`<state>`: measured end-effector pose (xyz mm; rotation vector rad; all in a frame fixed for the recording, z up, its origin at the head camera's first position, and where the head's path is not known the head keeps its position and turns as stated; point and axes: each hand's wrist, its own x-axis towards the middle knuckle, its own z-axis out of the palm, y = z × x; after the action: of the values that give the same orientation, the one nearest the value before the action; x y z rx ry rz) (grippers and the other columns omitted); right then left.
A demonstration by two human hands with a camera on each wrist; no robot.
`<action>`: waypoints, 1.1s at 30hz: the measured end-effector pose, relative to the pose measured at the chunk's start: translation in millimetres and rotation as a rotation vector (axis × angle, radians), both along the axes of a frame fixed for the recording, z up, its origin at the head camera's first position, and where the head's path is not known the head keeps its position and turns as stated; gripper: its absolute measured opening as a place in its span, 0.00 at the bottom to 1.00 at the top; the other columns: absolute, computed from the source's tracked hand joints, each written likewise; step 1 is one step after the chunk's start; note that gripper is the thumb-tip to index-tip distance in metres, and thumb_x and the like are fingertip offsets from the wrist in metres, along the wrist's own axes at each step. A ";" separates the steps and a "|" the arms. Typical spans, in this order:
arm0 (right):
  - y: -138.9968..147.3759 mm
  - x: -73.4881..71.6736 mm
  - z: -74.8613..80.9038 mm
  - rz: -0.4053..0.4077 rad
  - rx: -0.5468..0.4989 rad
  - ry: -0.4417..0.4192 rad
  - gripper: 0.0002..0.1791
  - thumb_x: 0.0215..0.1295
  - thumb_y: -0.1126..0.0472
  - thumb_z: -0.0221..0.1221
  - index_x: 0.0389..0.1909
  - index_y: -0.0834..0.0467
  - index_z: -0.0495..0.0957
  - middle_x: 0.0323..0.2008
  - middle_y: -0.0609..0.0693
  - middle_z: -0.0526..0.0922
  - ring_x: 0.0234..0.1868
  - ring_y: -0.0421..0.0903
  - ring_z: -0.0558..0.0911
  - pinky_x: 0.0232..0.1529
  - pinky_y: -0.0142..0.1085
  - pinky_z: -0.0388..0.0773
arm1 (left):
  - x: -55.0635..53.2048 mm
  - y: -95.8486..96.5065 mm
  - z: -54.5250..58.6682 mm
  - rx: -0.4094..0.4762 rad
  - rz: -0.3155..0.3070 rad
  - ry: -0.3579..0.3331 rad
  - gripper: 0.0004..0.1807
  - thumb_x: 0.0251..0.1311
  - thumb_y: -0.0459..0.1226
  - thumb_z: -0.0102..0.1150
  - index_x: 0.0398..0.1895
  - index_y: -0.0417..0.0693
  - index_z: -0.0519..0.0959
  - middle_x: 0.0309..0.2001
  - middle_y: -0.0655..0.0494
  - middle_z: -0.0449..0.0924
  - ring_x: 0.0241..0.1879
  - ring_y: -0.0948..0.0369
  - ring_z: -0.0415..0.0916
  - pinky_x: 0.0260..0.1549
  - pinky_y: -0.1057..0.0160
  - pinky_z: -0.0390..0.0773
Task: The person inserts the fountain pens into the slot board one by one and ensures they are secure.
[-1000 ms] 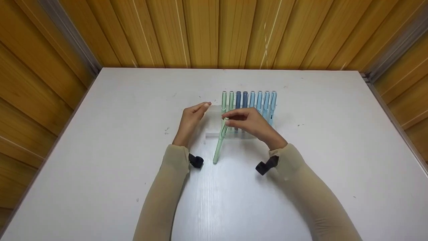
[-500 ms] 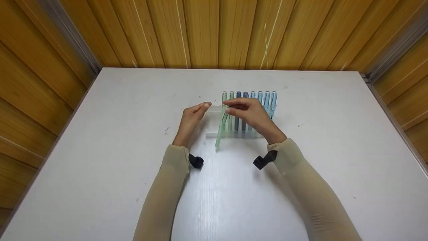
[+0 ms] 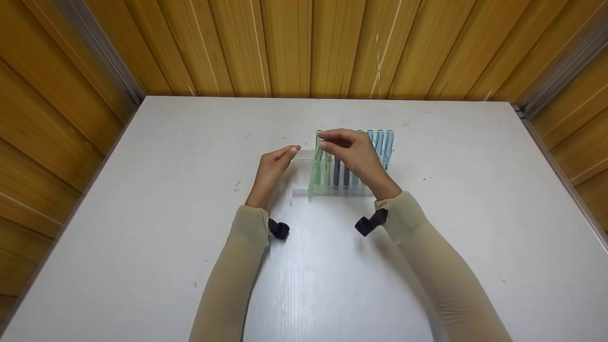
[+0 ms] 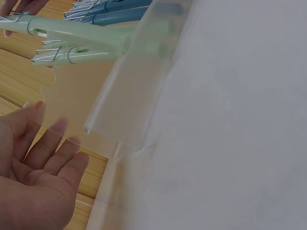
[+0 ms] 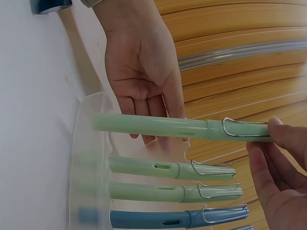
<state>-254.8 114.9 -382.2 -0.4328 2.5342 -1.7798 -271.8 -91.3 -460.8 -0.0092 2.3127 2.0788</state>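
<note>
A clear pen stand (image 3: 302,175) holds a row of pens upright. My left hand (image 3: 270,171) grips its left edge, with fingertips showing through the clear panel (image 4: 72,108) in the left wrist view. My right hand (image 3: 362,159) pinches a light green fountain pen (image 5: 163,126) by its capped, clipped end. That pen leans in front of the stand's left part, its lower end over the front lip (image 4: 129,91). Beside it stand two more green pens (image 5: 206,170), then dark blue pens (image 5: 158,219). My right hand hides some of the tops in the head view.
Several light blue pens (image 3: 389,142) fill the stand's right end. The stand sits on a white table (image 3: 190,142), with wood-look panels (image 3: 285,47) behind it. A black wrist camera (image 3: 365,226) hangs off the right sleeve, another camera (image 3: 280,230) off the left.
My right hand has carried the green pen up and away from me, and its lower end has come from over the table to the stand's front lip. The left hand has stayed put.
</note>
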 end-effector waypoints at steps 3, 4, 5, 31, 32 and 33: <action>-1.2 -1.0 0.8 -0.005 -0.027 0.015 0.16 0.63 0.57 0.64 0.51 0.52 0.82 0.50 0.48 0.83 0.47 0.42 0.80 0.49 0.31 0.79 | -0.6 0.4 -0.2 -0.002 0.001 0.005 0.20 0.64 0.51 0.58 0.53 0.52 0.82 0.57 0.58 0.80 0.63 0.62 0.72 0.64 0.58 0.70; -1.7 -1.4 1.0 -0.007 -0.033 0.018 0.16 0.63 0.57 0.64 0.51 0.52 0.82 0.50 0.48 0.83 0.47 0.42 0.80 0.49 0.31 0.79 | -0.6 0.4 -0.2 -0.002 0.001 0.006 0.20 0.64 0.51 0.57 0.53 0.52 0.82 0.57 0.58 0.80 0.63 0.62 0.72 0.64 0.58 0.70; -2.0 -1.7 1.4 -0.012 -0.039 0.021 0.16 0.63 0.57 0.64 0.51 0.52 0.82 0.50 0.48 0.83 0.47 0.42 0.80 0.49 0.30 0.79 | -0.6 0.5 0.0 -0.001 0.001 0.004 0.20 0.64 0.51 0.57 0.53 0.52 0.82 0.57 0.58 0.80 0.63 0.62 0.72 0.64 0.58 0.70; -12.5 -8.7 -4.1 -0.028 -0.022 0.065 0.15 0.64 0.59 0.63 0.51 0.56 0.82 0.50 0.52 0.84 0.47 0.43 0.81 0.51 0.31 0.79 | 1.1 -1.0 1.7 0.002 -0.021 0.018 0.21 0.65 0.52 0.56 0.54 0.52 0.82 0.58 0.58 0.79 0.63 0.61 0.71 0.64 0.57 0.69; -12.8 -8.8 -4.5 -0.027 -0.016 0.064 0.15 0.64 0.59 0.63 0.51 0.56 0.82 0.50 0.52 0.84 0.48 0.43 0.81 0.52 0.32 0.79 | 1.1 -1.1 1.6 -0.002 -0.020 0.019 0.21 0.65 0.52 0.56 0.54 0.53 0.82 0.58 0.59 0.79 0.63 0.61 0.71 0.64 0.57 0.69; -13.3 -8.8 -4.8 -0.027 -0.013 0.064 0.15 0.64 0.60 0.63 0.51 0.56 0.82 0.50 0.52 0.84 0.48 0.43 0.81 0.52 0.32 0.79 | 1.1 -1.2 1.5 -0.004 -0.019 0.018 0.21 0.65 0.52 0.56 0.54 0.53 0.81 0.58 0.59 0.79 0.63 0.62 0.71 0.64 0.58 0.69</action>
<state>-263.6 101.6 -387.0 -0.4656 2.5843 -1.8208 -270.7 -92.5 -459.3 0.0313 2.3175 2.0745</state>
